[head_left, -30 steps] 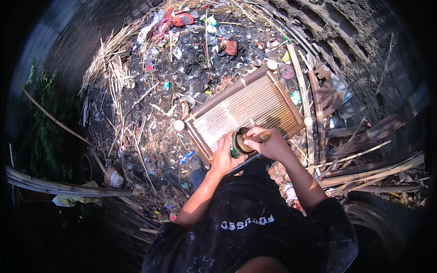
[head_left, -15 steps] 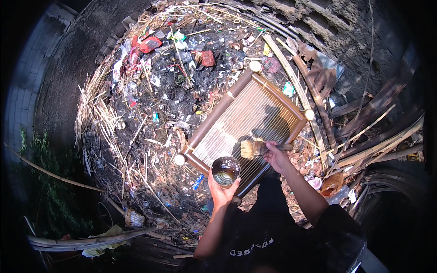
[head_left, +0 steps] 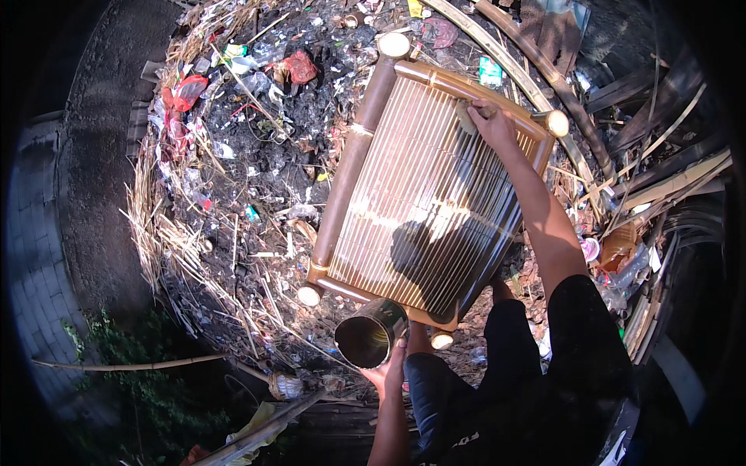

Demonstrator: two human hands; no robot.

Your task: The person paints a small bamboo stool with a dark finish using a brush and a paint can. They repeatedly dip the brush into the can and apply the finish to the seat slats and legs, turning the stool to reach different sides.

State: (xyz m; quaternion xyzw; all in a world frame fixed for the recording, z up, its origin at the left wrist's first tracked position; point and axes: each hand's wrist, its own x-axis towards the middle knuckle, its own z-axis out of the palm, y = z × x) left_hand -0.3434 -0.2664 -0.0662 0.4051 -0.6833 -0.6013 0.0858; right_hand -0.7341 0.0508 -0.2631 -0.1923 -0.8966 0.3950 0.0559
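Rubbish heap (head_left: 256, 163) across the upper left ground: ash, dry stalks, red and white plastic scraps, torn wrappers. Grey paved strip (head_left: 93, 194) curving round its left side, with green weeds (head_left: 132, 388) lower left. Long bamboo poles (head_left: 544, 70) and dark planks piled along the upper right.

Bamboo rack (head_left: 420, 194) in the middle, tilted, made of thick round poles framing many thin pale slats; a dark shadow across its lower right part. Near edge by the knees, far edge up toward the poles.

Black trousers and dark shirt (head_left: 528, 388) at the bottom right.

Right hand (head_left: 493, 124) stretched out to the far top rail of the rack, fingers curled and pressed down on a small pale pad or cloth (head_left: 468, 116); hard to tell which at this distance. Forearm lying over the slats.

Left hand (head_left: 388, 371) low, just beside the rack's near corner, fingers wrapped around a dark metal can (head_left: 371, 334). Can tipped sideways, open mouth facing lower left, inside dark, touching the rack's lower rail or just clear of it.

Small pink cup (head_left: 590, 248) among litter right of the forearm.
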